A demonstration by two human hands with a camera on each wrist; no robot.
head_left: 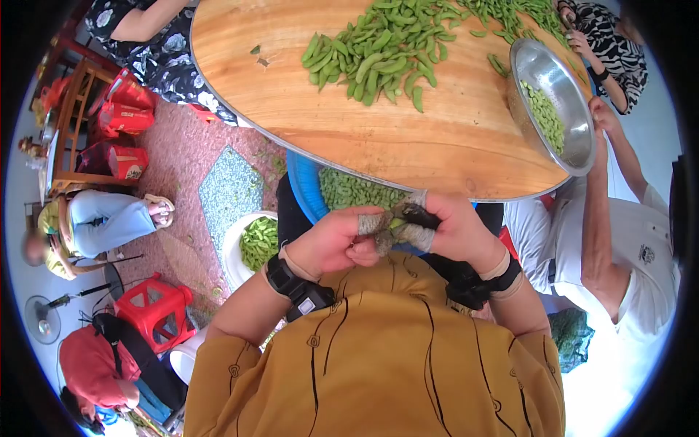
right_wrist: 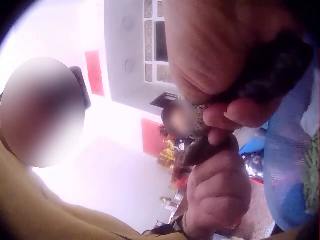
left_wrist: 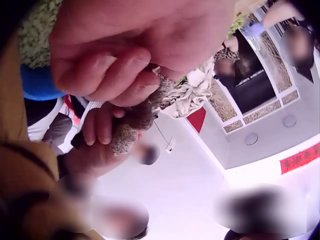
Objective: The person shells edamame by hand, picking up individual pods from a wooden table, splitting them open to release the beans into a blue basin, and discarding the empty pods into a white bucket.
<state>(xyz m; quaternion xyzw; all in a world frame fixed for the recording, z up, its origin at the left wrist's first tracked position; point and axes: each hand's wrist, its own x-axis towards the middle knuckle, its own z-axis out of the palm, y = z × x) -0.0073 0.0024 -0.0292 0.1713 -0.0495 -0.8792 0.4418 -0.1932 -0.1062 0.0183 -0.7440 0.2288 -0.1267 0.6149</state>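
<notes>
My left hand (head_left: 331, 240) and right hand (head_left: 466, 227) meet in front of my body, just off the table's near edge. Between their fingertips they pinch a green soybean pod (head_left: 397, 223), largely hidden by the fingers. Grey and dark cloth covers wrap some of the fingertips, as the left wrist view also shows on a covered fingertip (left_wrist: 124, 140). Beneath the hands, a blue basin (head_left: 306, 191) holds many shelled green beans (head_left: 357, 191). In the right wrist view the hands overlap near this basin's wall (right_wrist: 285, 175), and the pod is hidden there.
A wooden table (head_left: 466, 138) bears a heap of soybean pods (head_left: 378, 54) and a steel bowl (head_left: 577, 124) with shelled beans. At the left stand a white bucket (head_left: 231, 244) of pods and a red stool (head_left: 153, 306). Other people sit around the table, one arm reaching to the bowl.
</notes>
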